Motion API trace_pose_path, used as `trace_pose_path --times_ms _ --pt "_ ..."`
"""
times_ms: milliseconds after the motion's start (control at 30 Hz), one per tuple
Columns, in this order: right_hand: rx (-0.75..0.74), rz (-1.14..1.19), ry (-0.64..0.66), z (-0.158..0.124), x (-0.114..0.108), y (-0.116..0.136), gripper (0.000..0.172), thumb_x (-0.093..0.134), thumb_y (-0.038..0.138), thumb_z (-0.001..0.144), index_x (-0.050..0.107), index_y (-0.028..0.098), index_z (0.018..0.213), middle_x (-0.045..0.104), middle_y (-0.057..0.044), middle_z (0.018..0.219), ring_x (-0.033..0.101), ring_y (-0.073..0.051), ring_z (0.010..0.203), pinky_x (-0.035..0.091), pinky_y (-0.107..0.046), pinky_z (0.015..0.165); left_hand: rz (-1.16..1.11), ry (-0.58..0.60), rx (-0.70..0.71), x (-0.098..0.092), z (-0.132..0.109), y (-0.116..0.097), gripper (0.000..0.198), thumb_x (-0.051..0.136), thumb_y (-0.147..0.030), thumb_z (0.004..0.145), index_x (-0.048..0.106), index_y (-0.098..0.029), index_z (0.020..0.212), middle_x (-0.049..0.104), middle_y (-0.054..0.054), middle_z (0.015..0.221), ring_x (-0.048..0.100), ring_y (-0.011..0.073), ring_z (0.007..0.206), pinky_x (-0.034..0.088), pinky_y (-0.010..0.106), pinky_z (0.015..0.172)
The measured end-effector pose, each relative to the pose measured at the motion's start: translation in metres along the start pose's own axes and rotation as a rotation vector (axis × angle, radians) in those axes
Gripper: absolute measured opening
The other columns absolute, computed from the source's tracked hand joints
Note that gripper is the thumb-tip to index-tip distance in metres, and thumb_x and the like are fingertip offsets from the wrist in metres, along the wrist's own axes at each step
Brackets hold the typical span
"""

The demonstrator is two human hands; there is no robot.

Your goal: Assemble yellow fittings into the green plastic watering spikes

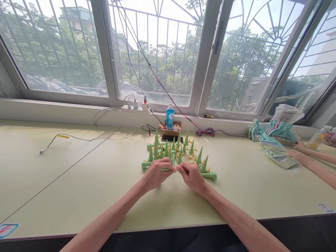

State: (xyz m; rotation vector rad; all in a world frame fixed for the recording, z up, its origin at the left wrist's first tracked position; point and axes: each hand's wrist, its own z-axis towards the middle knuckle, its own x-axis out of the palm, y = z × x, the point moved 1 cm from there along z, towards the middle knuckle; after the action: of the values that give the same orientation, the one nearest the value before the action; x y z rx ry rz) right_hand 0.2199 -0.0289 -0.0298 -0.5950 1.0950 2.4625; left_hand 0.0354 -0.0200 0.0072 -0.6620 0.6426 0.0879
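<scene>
My left hand (157,171) is closed around a green plastic spike (165,170), mostly hidden by the fingers. Thumb and forefinger of my right hand (193,175) pinch together at the tip of the left fingers. Whatever sits in that pinch is too small and covered to make out. Just beyond both hands, several green pointed spikes (155,147) stand upright on the table, while others lie flat, such as the green spike (209,175) to the right. Small yellow plastic pieces (191,157) are scattered among them.
Behind the spikes are a dark phone (172,139) and a cardboard box (168,132) with a blue bottle (169,117). Cables (206,132) run along the windowsill. At right, another person's hands (300,154) touch packaged items near teal hangers (282,133). A white cable (78,139) lies left.
</scene>
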Motion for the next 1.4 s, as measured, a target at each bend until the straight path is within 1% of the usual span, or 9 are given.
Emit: trace_pose_path --times_ms 133,267,500,667,967,1200,1400 --pt "0.000 0.003 0.001 -0.0006 -0.0011 0.0013 0.034 0.047 0.036 0.095 0.050 0.018 0.066 0.032 0.006 0.052 0.025 -0.010 0.049 0.025 -0.023 0.048 0.007 0.000 0.023 -0.0003 0.0001 -0.0009 0.024 0.058 -0.026 0.091 0.067 -0.014 0.072 0.061 0.005 0.079 0.053 0.0124 0.066 0.042 0.023 0.056" --pt "0.011 0.015 -0.016 0.0003 -0.0030 0.0031 0.035 0.047 0.036 0.095 0.050 0.018 0.066 0.033 0.006 0.052 0.025 -0.009 0.049 0.025 -0.023 0.048 0.007 -0.010 0.045 0.0004 0.0011 -0.0029 0.019 0.059 -0.026 0.091 0.069 -0.015 0.080 0.061 0.005 0.081 0.055 0.0127 0.068 0.044 0.022 0.057" --pt "0.015 0.022 -0.042 0.0019 -0.0040 0.0044 0.034 0.048 0.038 0.095 0.052 0.018 0.067 0.034 0.006 0.051 0.027 -0.009 0.048 0.025 -0.023 0.048 0.038 -0.065 0.021 0.0008 0.0007 -0.0028 0.008 0.062 -0.022 0.088 0.067 -0.016 0.089 0.060 0.003 0.083 0.054 0.0115 0.068 0.044 0.022 0.058" --pt "0.013 0.026 -0.042 0.0016 -0.0036 0.0046 0.034 0.049 0.038 0.094 0.053 0.018 0.067 0.036 0.005 0.052 0.028 -0.009 0.049 0.025 -0.023 0.048 0.046 -0.067 0.066 0.0006 0.0011 -0.0009 0.010 0.060 -0.021 0.089 0.068 -0.016 0.085 0.059 0.004 0.082 0.053 0.0115 0.068 0.043 0.023 0.058" --pt "0.009 0.013 -0.038 0.0020 -0.0036 0.0043 0.033 0.048 0.036 0.094 0.052 0.018 0.067 0.035 0.005 0.053 0.027 -0.010 0.049 0.026 -0.023 0.048 0.043 -0.087 0.094 0.0015 0.0006 -0.0010 0.013 0.059 -0.020 0.090 0.067 -0.016 0.081 0.059 0.004 0.082 0.053 0.0116 0.068 0.045 0.023 0.058" --pt "0.000 -0.007 -0.040 0.0019 -0.0043 0.0062 0.037 0.047 0.036 0.095 0.048 0.018 0.063 0.032 0.006 0.053 0.026 -0.010 0.050 0.025 -0.023 0.048 0.047 -0.096 0.131 0.0025 0.0006 -0.0010 0.015 0.058 -0.020 0.091 0.068 -0.016 0.080 0.059 0.005 0.081 0.053 0.0114 0.066 0.043 0.023 0.055" --pt "-0.009 -0.025 -0.037 0.0022 -0.0051 0.0079 0.039 0.046 0.037 0.095 0.043 0.019 0.061 0.030 0.006 0.053 0.025 -0.010 0.050 0.024 -0.024 0.048 0.045 -0.098 0.143 0.0025 0.0009 -0.0009 0.019 0.056 -0.023 0.092 0.069 -0.016 0.079 0.059 0.005 0.079 0.050 0.0109 0.062 0.043 0.023 0.053"
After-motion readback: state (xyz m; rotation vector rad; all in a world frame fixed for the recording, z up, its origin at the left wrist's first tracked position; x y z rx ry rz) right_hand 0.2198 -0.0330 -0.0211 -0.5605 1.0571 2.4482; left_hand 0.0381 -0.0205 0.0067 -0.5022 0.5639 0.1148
